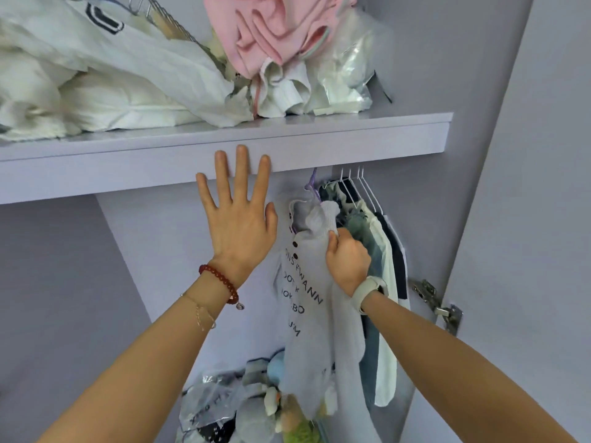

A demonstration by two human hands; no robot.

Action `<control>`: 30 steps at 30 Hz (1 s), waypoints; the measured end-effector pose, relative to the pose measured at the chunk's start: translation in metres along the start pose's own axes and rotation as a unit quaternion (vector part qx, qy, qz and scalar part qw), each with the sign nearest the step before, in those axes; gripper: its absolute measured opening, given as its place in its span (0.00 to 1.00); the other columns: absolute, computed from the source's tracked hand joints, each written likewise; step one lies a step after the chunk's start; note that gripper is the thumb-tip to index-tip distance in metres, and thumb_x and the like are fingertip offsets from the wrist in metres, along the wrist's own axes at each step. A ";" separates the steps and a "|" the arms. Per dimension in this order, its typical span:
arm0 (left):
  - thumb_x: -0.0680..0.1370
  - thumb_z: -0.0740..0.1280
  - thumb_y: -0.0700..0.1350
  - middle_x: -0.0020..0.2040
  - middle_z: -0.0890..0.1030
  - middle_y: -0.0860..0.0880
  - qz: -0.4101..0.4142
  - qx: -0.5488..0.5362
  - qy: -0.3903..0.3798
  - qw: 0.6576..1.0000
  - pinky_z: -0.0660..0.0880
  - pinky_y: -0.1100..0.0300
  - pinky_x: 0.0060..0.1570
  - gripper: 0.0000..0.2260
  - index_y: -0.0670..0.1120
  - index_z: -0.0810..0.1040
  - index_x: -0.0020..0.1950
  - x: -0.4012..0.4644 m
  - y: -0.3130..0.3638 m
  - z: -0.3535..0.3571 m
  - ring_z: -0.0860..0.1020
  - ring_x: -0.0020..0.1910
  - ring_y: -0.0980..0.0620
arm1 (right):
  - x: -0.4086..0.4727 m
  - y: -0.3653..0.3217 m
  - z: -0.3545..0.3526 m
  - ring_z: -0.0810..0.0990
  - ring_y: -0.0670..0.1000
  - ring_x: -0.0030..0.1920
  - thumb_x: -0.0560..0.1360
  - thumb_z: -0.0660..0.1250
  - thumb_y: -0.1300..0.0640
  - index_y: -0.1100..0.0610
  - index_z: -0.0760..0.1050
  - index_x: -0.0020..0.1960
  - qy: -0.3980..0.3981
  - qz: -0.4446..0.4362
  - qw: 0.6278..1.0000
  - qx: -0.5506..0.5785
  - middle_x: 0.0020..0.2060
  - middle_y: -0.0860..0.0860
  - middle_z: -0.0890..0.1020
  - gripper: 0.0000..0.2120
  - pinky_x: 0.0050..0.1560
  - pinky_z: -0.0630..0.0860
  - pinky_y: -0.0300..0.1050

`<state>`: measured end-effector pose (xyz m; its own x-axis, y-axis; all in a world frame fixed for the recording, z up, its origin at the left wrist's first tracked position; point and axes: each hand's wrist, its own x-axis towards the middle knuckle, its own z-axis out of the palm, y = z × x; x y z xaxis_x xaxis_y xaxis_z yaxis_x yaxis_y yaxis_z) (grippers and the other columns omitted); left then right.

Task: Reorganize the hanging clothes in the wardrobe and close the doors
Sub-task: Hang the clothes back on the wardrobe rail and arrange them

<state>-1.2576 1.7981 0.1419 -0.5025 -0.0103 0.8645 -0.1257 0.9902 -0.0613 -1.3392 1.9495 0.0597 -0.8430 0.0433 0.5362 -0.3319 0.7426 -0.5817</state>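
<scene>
Taking the shelf [224, 148] as the landmark: nearest the camera, both forearms reach up toward it from below. The left hand [238, 219] is spread wide open, fingers splayed, its fingertips lying over the shelf's front edge, and it holds nothing. The right hand [347, 260], lower and to the right of that edge, is closed in a fist on the shoulder of a pale grey shirt [307, 298] with dark lettering.

That shirt hangs just under the shelf on a purple hanger [311, 187], its hook going up behind the shelf edge where the rail must be; the rail itself is hidden. Behind and to the right of it, pressed against the side wall, is a tight bunch of other clothes [380, 251] on white wire hangers [355, 187]. Far below the shelf, soft toys and bags [256, 401] lie heaped on the wardrobe floor. On top of the shelf sit white bedding and a pink garment [275, 30].

The hanging clothes seem mid-rearrangement, with the doors not yet dealt with; the hinge [438, 303] shows the right door standing open. The next move likely calls for sliding the grey shirt along the rail, away from or into the bunch, without pulling it off its hanger.
</scene>
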 end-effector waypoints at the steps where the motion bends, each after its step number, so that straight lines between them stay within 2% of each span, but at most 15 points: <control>1: 0.75 0.62 0.48 0.75 0.55 0.40 0.000 0.015 0.002 1.000 0.47 0.35 0.68 0.30 0.48 0.55 0.75 0.000 -0.002 0.004 0.50 0.73 0.36 | 0.008 -0.002 0.005 0.79 0.65 0.42 0.80 0.53 0.54 0.64 0.71 0.51 0.002 0.014 1.000 0.004 0.40 0.64 0.81 0.15 0.35 0.65 0.48; 5: 0.75 0.62 0.50 0.75 0.55 0.41 0.007 0.047 0.021 0.999 0.46 0.37 0.68 0.32 0.49 0.53 0.76 0.000 -0.003 0.013 0.46 0.72 0.40 | 0.018 0.001 0.025 0.79 0.64 0.41 0.80 0.53 0.55 0.65 0.71 0.53 0.010 0.033 0.999 -0.002 0.39 0.64 0.81 0.14 0.34 0.65 0.47; 10: 0.75 0.61 0.52 0.75 0.54 0.42 0.014 0.072 0.034 0.997 0.45 0.38 0.68 0.33 0.49 0.50 0.76 0.000 -0.006 0.018 0.45 0.72 0.41 | 0.010 0.005 0.031 0.79 0.64 0.36 0.80 0.55 0.56 0.66 0.73 0.52 0.060 0.012 0.997 0.045 0.34 0.64 0.80 0.14 0.32 0.63 0.45; 13: 0.75 0.61 0.52 0.75 0.55 0.42 0.012 0.079 0.039 0.996 0.45 0.38 0.68 0.33 0.49 0.50 0.76 0.001 -0.005 0.020 0.45 0.72 0.40 | 0.021 -0.001 0.030 0.79 0.65 0.37 0.80 0.55 0.56 0.67 0.73 0.52 0.072 0.013 0.996 0.056 0.35 0.65 0.81 0.14 0.32 0.62 0.46; 16: 0.75 0.61 0.52 0.75 0.55 0.41 0.010 0.085 0.043 0.995 0.45 0.37 0.68 0.32 0.49 0.51 0.76 0.001 -0.006 0.021 0.46 0.72 0.40 | 0.034 -0.005 0.033 0.79 0.65 0.42 0.80 0.53 0.56 0.66 0.71 0.54 0.034 0.052 0.997 0.040 0.40 0.65 0.81 0.14 0.33 0.64 0.47; 20: 0.75 0.62 0.53 0.75 0.50 0.44 0.015 0.088 0.050 0.995 0.46 0.38 0.68 0.32 0.50 0.51 0.76 0.001 -0.007 0.022 0.46 0.72 0.40 | 0.036 0.001 0.045 0.79 0.65 0.46 0.80 0.51 0.55 0.65 0.68 0.56 -0.038 0.069 0.997 -0.002 0.46 0.64 0.80 0.14 0.36 0.65 0.48; 26: 0.76 0.61 0.54 0.75 0.55 0.43 0.011 0.085 0.032 0.996 0.45 0.38 0.67 0.32 0.50 0.51 0.76 0.001 -0.006 0.019 0.46 0.72 0.40 | 0.032 0.013 0.042 0.78 0.65 0.49 0.80 0.52 0.55 0.63 0.68 0.56 -0.072 0.069 0.995 -0.004 0.49 0.63 0.79 0.14 0.37 0.67 0.49; 28: 0.76 0.61 0.54 0.75 0.54 0.43 0.010 0.074 0.023 0.997 0.44 0.38 0.68 0.32 0.50 0.50 0.76 0.001 -0.007 0.018 0.45 0.72 0.41 | 0.026 0.015 0.035 0.74 0.64 0.55 0.80 0.53 0.56 0.62 0.68 0.63 -0.093 0.056 0.994 0.008 0.56 0.62 0.74 0.15 0.43 0.71 0.52; 30: 0.75 0.60 0.54 0.76 0.54 0.43 0.009 0.055 0.015 0.998 0.44 0.39 0.68 0.32 0.50 0.51 0.76 0.000 -0.007 0.015 0.45 0.73 0.42 | 0.017 0.017 0.025 0.69 0.62 0.61 0.79 0.54 0.57 0.60 0.63 0.70 -0.102 0.030 0.994 0.002 0.62 0.60 0.70 0.19 0.53 0.70 0.54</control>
<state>-1.2699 1.7890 0.1353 -0.4796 0.0126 0.8774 -0.2109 0.9689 -0.1292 -1.3695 1.9463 0.0435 -0.9298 -0.0495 0.3648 -0.2796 0.7395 -0.6124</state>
